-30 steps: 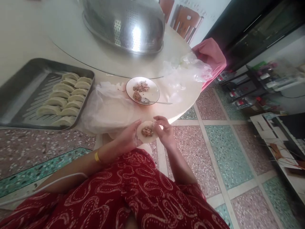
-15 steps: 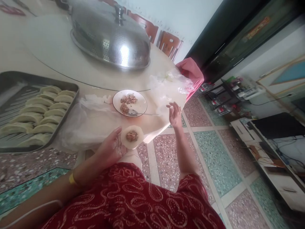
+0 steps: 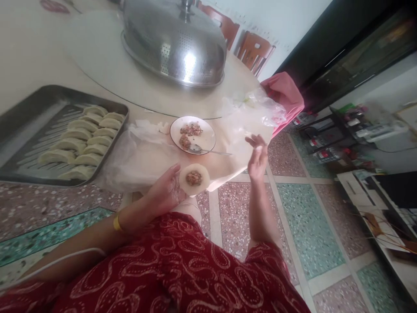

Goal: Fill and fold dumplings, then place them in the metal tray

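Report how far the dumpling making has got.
Done: two rows of folded dumplings lie on the metal tray. In hand: the left hand holds an open wrapper with filling; the right hand is raised, empty. Left: some filling on the plate beside the spoon.

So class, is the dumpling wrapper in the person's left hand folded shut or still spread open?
Spread open: the dumpling wrapper lies flat on the left hand, its meat filling fully exposed.

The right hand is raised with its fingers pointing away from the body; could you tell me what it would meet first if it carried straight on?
Probably the clear plastic bag on the table edge, just beyond the right hand; depth is unclear.
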The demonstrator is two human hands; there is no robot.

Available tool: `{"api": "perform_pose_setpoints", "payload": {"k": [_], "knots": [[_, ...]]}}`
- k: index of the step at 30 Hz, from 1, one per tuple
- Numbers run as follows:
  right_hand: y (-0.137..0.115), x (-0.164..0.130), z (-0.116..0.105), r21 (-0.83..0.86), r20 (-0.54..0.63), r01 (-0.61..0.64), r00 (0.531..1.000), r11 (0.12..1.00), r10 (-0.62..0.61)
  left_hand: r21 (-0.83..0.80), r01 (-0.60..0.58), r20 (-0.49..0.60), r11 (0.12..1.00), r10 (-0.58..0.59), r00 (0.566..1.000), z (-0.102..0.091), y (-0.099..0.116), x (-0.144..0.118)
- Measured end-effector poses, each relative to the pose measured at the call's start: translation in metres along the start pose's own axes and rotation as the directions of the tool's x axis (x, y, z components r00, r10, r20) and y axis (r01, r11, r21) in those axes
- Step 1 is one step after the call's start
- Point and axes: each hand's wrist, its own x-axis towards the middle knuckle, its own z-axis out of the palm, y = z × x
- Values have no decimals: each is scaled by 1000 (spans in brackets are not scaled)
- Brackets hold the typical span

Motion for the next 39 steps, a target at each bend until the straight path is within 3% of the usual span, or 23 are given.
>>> {"api": "perform_pose_setpoints", "payload": {"k": [2, 4, 9, 13, 18, 22, 26, 30, 34, 36, 39], "knots": [[-29, -16, 3, 229, 13, 29, 999, 973, -33, -13, 3, 6, 1000, -2, 1000, -1, 0, -1], [-58, -33, 11, 406, 169, 44, 978, 913, -122, 2, 17, 22, 1000, -17, 1000, -4, 1, -1], [-99, -58, 36, 462, 349, 122, 886, 878, -307, 43, 67, 126, 997, -72, 989, -13, 2, -4], [-98, -54, 44, 445, 423, 148, 835, 883, -353, 32, 63, 169, 997, -68, 983, -19, 4, -8], [-91, -51, 43, 395, 327, 140, 902, 908, -281, 11, 6, 159, 1000, -7, 987, -19, 8, -12], [-94, -55, 41, 331, 372, 179, 878, 927, -302, 13, -7, 143, 1000, 5, 990, -13, 12, -18], [-96, -53, 40, 210, 343, 163, 911, 964, -228, 11, -16, 165, 1000, 14, 986, -13, 14, -18], [-96, -51, 39, 197, 374, 207, 887, 958, -269, -1, -13, 204, 1000, 13, 979, -18, 14, -15], [-95, -55, 38, 175, 307, 197, 920, 965, -243, 13, -16, 177, 1000, 13, 984, -18, 15, -13], [-92, -55, 37, 168, 311, 230, 911, 959, -272, 16, -18, 172, 1000, 15, 985, -14, 16, -14], [-75, -45, 29, 111, 272, 222, 931, 969, -244, 14, -21, 176, 1000, 18, 984, -9, 18, -15]]}}
